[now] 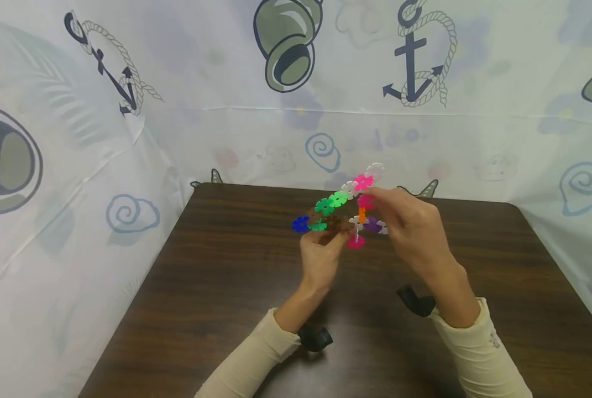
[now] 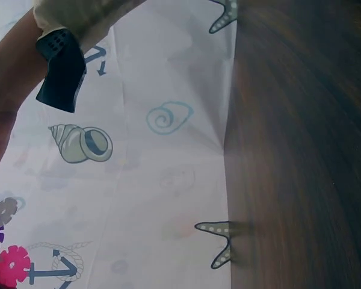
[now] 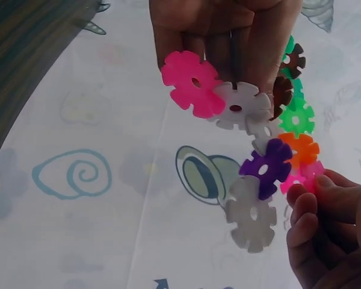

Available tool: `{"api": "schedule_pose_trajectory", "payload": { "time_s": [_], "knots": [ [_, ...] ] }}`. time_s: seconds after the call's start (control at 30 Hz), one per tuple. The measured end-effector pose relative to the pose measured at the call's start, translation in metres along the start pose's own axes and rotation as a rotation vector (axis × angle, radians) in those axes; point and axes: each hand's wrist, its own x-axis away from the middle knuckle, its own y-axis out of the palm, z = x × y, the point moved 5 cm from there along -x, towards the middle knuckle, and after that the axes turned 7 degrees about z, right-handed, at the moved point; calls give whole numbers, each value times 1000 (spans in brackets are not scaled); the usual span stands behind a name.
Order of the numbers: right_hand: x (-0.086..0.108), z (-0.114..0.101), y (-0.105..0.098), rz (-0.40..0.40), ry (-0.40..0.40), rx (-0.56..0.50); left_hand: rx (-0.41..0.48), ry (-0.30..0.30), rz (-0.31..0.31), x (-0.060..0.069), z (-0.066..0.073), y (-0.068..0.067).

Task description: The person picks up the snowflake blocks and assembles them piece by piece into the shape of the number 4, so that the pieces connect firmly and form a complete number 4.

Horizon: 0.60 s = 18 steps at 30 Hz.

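A chain of flower-shaped plastic interlocking discs (image 1: 338, 199) in green, white, pink, brown, orange, purple and blue is held up above the table, bent into a loop. My left hand (image 1: 320, 260) grips it from below at the brown discs (image 1: 333, 222). On the other side, my right hand (image 1: 412, 226) pinches a pink disc (image 3: 305, 176) beside the orange disc (image 3: 299, 149). A short branch with a purple disc (image 3: 266, 169) and a white disc (image 3: 251, 215) hangs between the hands. In the left wrist view, only a pink disc (image 2: 13, 266) and its neighbours show at the lower left.
A dark brown wooden table (image 1: 216, 309) lies under both arms. Printed white cloth (image 1: 226, 72) with anchors and shells hangs behind it and along the sides. Black wrist cameras (image 1: 315, 338) are strapped by the cream sleeves (image 1: 256, 354).
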Motion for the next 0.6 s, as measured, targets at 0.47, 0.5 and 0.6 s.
{"api": "schedule_pose_trajectory", "payload": {
  "time_s": [0.47,0.5,0.6],
  "knots": [
    [-7,-9,-1,-191,-119,23,63,-29,0,2,-5,1],
    [-8,-9,-1,-204,-129,24,63,-31,-10,2,-5,1],
    [-10,-12,-4,-216,-156,40,67,-21,-33,3,-2,2]
  ]
}}
